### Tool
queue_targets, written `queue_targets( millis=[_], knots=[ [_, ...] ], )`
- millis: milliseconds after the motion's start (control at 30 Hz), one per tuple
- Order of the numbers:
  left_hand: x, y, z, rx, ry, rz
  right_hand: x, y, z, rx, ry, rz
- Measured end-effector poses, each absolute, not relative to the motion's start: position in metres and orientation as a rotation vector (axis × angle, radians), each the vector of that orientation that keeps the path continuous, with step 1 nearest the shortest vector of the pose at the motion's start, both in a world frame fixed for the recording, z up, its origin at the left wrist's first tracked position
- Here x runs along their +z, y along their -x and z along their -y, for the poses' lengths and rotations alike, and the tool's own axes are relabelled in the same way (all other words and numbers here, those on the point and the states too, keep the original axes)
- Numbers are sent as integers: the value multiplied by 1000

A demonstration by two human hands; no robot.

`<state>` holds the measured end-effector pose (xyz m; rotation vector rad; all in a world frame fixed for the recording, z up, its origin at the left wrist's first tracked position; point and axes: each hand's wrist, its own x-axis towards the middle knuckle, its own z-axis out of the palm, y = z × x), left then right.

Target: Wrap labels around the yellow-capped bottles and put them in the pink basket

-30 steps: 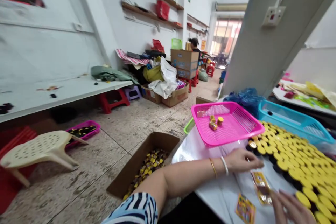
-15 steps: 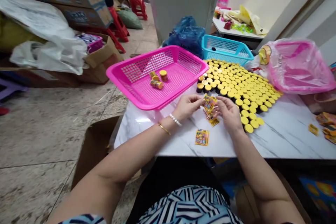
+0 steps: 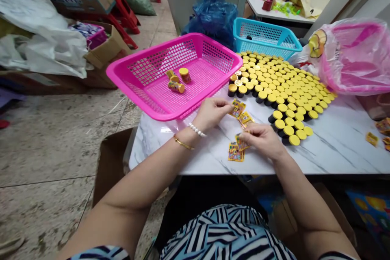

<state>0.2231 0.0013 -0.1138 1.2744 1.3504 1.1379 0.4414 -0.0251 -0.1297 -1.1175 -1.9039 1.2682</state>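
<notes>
Left hand (image 3: 211,114): fingers pinched narrow on the edge of a yellow printed sachet (image 3: 237,108).
Right hand (image 3: 262,140): fingertips closed on a second sachet (image 3: 242,142), just beside a third sachet (image 3: 245,119).
Near table: white marble top (image 3: 341,148), with a fourth sachet (image 3: 235,152) lying below the hands.
Right: rows of yellow-lidded black jars (image 3: 283,89).
Left: pink plastic basket (image 3: 158,114) holding three small jars (image 3: 176,81).
Far: blue plastic basket (image 3: 265,38).

There is one pink basket (image 3: 143,59) and one blue basket (image 3: 265,44). The pink one has three jars (image 3: 176,86). I see four paper packets (image 3: 245,119).
</notes>
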Motion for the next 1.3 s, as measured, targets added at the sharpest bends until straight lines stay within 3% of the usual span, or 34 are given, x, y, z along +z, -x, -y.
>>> queue_targets(
  millis=[100, 167, 400, 600, 1300],
  knots=[
    [-111, -218, -4, 1126, -1058, -1206, -132, -438, 29, 839, 1103, 2091],
    [-111, -220, -2, 1116, -978, -1084, -134, -438, 28, 726, 1137, 2004],
    [-110, -242, 18, 1022, -1091, -1060, -130, -440, 16, 1246, 1189, 1329],
    [-109, -255, 34, 1412, -1163, -1117, -140, -440, 11, 895, 1289, 1265],
    [-112, -256, 35, 1400, -1261, -1141, -131, -428, 23, 322, 1102, 1788]
  ],
)
